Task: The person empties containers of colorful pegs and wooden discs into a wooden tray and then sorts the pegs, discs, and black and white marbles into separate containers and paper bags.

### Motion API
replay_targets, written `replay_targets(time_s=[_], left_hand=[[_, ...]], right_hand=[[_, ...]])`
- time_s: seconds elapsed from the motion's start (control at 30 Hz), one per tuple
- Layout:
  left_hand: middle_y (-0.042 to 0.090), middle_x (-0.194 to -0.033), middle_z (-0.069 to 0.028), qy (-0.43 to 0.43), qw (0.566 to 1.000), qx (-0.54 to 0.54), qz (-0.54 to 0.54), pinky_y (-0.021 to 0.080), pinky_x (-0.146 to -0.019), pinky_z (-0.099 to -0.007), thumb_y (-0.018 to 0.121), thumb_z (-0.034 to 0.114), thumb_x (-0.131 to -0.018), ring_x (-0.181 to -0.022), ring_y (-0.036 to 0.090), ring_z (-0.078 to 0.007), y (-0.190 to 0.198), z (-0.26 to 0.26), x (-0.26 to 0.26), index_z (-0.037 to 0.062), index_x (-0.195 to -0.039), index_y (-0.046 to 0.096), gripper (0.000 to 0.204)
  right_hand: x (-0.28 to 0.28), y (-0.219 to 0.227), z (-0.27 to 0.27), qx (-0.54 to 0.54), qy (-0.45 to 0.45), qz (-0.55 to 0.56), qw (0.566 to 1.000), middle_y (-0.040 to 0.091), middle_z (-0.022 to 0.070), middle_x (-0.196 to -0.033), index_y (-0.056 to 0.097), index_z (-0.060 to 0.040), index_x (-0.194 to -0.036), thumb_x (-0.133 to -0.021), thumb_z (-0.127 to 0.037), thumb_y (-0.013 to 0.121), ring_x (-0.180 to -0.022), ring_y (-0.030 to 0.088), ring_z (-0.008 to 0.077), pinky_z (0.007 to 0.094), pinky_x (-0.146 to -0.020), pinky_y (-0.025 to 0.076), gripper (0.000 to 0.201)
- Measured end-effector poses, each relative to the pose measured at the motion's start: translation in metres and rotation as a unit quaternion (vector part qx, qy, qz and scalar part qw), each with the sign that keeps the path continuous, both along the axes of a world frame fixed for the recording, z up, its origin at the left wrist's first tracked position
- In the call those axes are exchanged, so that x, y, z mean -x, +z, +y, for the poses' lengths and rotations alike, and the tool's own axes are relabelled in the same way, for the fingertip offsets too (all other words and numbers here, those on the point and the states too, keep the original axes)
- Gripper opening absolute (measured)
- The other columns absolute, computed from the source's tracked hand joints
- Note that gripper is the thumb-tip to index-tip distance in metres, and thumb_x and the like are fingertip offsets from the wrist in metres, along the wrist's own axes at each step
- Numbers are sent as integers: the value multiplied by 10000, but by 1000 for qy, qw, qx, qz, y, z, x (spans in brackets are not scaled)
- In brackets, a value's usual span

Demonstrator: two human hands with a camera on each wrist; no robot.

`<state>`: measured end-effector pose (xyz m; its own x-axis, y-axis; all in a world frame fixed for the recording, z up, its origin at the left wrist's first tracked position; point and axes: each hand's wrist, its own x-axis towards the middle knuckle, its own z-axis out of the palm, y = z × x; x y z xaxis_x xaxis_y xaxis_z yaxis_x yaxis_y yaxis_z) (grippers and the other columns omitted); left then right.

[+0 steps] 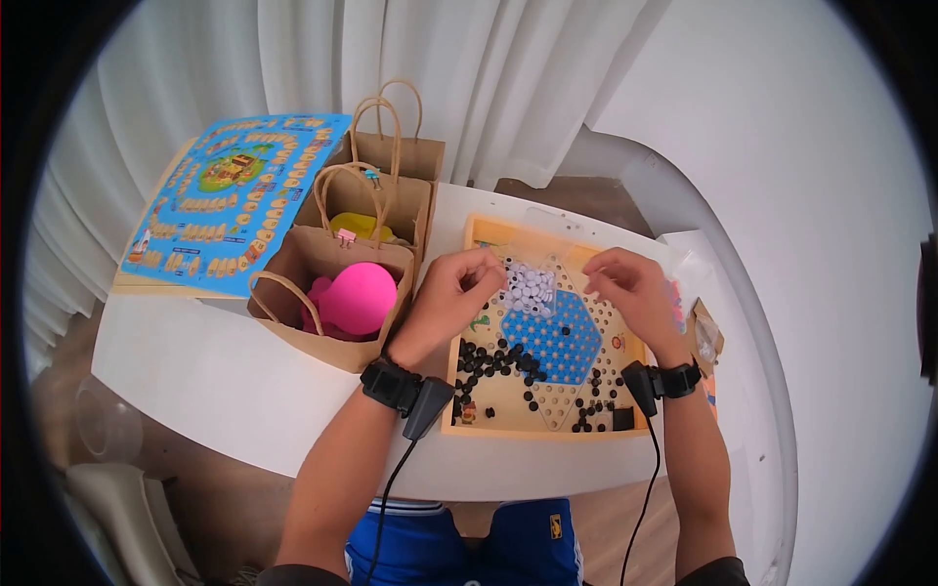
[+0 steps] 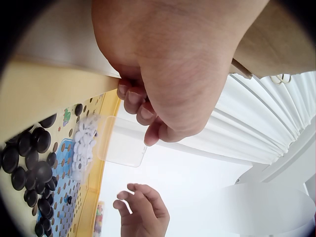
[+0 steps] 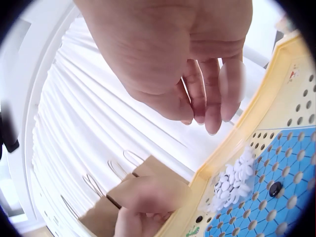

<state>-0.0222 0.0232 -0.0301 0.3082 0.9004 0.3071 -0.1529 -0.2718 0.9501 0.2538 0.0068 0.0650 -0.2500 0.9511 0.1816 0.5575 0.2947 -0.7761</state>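
Note:
My left hand [image 1: 459, 298] hovers at the left of a wooden game tray [image 1: 576, 433], fingers curled in and thumb over them; I cannot tell whether a small piece is between them. Above the tray's right side hangs my right hand [image 1: 630, 293], its fingers loosely bent, palm down. A blurred pale oval overlaps one finger in the right wrist view. Between the hands, a small clear box [image 3: 210, 200] full of white pieces [image 1: 529, 290] sits on the blue star-shaped board pattern [image 1: 562, 342]. Black pieces [image 1: 479, 361] lie scattered in the tray's near left.
Beyond the tray lies a clear plastic lid [image 2: 121, 143]. Paper bags [image 1: 366, 354] stand on the left, one with a pink round object [image 1: 359, 299] in it. A blue game sheet [image 1: 234, 200] leans beside them. Small packets [image 1: 703, 332] lie at the tray's right.

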Motion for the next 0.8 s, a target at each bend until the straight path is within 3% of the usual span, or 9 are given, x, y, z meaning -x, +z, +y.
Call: replay_targets(time_s=[0.2,0.27,0.3,0.37,0.43,0.5,0.57,0.67,0.8], left_hand=[[636,-838,31,3,1000,-12,8,410,-703,-204,594,105,-1035,-786,530,-14,8,-5,2,-6,-899,639,180],[628,-823,44,12,999,-12,31,395,-686,-206,597,105,-1038,-757,502,-7,7,-4,3,5,-890,639,184],[628,-823,44,7,999,-12,34,395,-686,-206,597,105,-1038,-757,502,-7,7,-5,3,5,-890,639,184],[624,-823,43,22,999,10,33,402,-704,-206,604,111,-1042,-766,510,-9,13,-8,2,8,-876,632,197],[624,-827,39,25,999,20,41,410,-725,-207,598,106,-1047,-774,520,-16,15,-9,0,10,-867,623,205],[588,-763,61,41,999,20,16,363,-641,-201,611,89,-1030,-706,478,2,17,-11,-2,8,-888,655,170],[626,-814,40,40,998,28,41,400,-696,-204,606,83,-1034,-763,519,-11,22,-14,-1,7,-889,647,169],[648,-857,-3,64,996,31,47,438,-763,-229,606,67,-1033,-815,562,-56,26,-16,-3,2,-884,638,165],[643,-848,-16,80,994,30,69,438,-764,-233,601,84,-1036,-809,569,-71,24,-16,0,-1,-874,620,184]], right_hand=[[-53,-2,-20,77,-27,203,976,692,47,-844,700,6,-1032,-976,-31,656,-752,647,111,265,-690,505,81],[-69,-9,-25,137,6,328,935,654,48,-800,692,6,-1025,-986,-41,632,-689,593,115,269,-639,451,86],[-75,-13,-28,135,2,331,934,654,48,-800,692,6,-1025,-986,-41,632,-689,593,115,269,-639,451,86],[-85,-21,-34,176,51,415,891,580,26,-744,671,7,-985,-985,-76,632,-637,521,110,264,-589,383,92],[-93,-33,-36,169,59,439,880,543,13,-721,658,10,-956,-983,-99,635,-612,475,102,262,-568,349,114],[-98,-43,-36,170,63,468,865,507,1,-698,645,12,-926,-980,-122,638,-586,429,93,260,-546,315,144],[-105,-45,-37,151,89,476,862,461,-17,-682,627,12,-895,-972,-151,654,-565,371,80,264,-518,280,183],[-104,-47,-39,148,56,482,862,446,-23,-669,617,15,-877,-936,-111,638,-546,323,71,269,-512,235,140],[-106,-49,-39,148,46,482,862,422,-28,-644,609,12,-857,-883,-74,610,-537,280,70,275,-519,203,90]])
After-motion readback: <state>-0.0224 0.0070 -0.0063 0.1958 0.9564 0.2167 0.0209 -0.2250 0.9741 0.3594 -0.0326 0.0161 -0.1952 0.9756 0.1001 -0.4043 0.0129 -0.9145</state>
